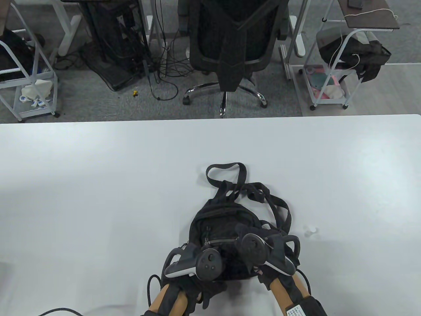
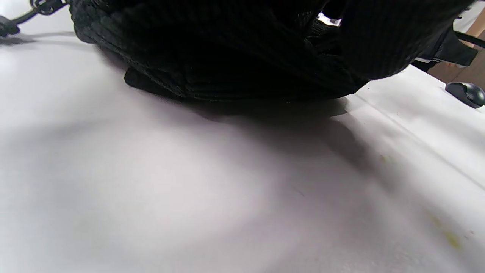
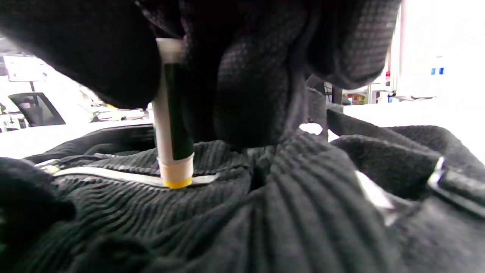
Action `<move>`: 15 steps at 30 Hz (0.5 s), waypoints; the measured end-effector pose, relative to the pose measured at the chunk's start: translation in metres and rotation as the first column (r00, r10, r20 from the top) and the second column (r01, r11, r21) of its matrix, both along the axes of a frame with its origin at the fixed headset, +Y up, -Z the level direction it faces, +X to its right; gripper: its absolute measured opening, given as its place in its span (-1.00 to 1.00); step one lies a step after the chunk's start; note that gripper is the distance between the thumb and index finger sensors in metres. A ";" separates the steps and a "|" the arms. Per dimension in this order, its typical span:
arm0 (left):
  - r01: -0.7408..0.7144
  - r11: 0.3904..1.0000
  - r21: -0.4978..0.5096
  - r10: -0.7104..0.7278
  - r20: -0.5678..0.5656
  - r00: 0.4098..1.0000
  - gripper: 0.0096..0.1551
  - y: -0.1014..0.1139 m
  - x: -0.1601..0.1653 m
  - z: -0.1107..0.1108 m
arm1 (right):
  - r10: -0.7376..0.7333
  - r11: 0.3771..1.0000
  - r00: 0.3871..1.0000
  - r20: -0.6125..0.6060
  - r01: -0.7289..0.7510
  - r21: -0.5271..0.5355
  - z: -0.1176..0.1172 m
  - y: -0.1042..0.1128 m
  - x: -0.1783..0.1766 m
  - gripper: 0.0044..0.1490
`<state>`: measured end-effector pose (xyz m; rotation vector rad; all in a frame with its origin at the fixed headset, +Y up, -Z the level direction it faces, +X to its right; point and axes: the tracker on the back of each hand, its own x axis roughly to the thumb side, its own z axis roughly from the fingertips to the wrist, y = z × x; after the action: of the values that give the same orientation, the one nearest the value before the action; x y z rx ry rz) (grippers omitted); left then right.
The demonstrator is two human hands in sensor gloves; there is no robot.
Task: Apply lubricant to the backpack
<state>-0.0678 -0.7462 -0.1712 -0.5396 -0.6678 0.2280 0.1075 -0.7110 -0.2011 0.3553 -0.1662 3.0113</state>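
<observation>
A small black backpack [image 1: 223,220] lies on the white table [image 1: 98,184], straps toward the far side. My right hand [image 1: 255,245] grips a white and dark green lubricant stick [image 3: 172,113] upright. Its yellow tip [image 3: 177,183] presses on the pale zipper line [image 3: 113,175] of the backpack [image 3: 265,204]. My left hand [image 1: 197,260] rests at the backpack's near left edge, fingers hidden under the tracker. In the left wrist view only the black fabric [image 2: 235,49] over the table shows, and I cannot tell whether that hand grips it.
A small white cap [image 1: 310,230] lies on the table right of the backpack. A black office chair [image 1: 235,42] and wire carts [image 1: 332,72] stand beyond the far table edge. A dark mouse [image 2: 467,93] lies on the table in the left wrist view.
</observation>
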 end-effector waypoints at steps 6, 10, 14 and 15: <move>0.027 0.999 -0.028 -0.026 0.015 1.000 -0.08 -0.002 -0.002 -0.001 | 0.030 0.999 0.999 0.025 -0.029 -0.016 -0.003 0.001 -0.003 -0.41; 0.015 0.998 -0.058 -0.015 0.011 1.000 -0.07 -0.008 -0.010 -0.001 | 0.000 0.999 1.000 0.024 0.001 -0.037 -0.006 0.000 -0.005 -0.41; -0.029 0.996 -0.083 0.030 0.012 0.999 -0.05 -0.011 -0.015 -0.002 | 0.014 0.999 0.999 0.032 -0.013 -0.037 -0.005 0.001 -0.002 -0.42; -0.039 0.995 -0.087 0.040 0.012 0.999 -0.05 -0.012 -0.017 -0.002 | 0.031 0.999 0.999 0.037 -0.030 -0.033 -0.005 0.002 -0.002 -0.42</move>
<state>-0.0843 -0.7582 -0.1729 -0.6119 -0.6841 0.2913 0.1056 -0.7088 -0.2059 0.3015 -0.1153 3.0484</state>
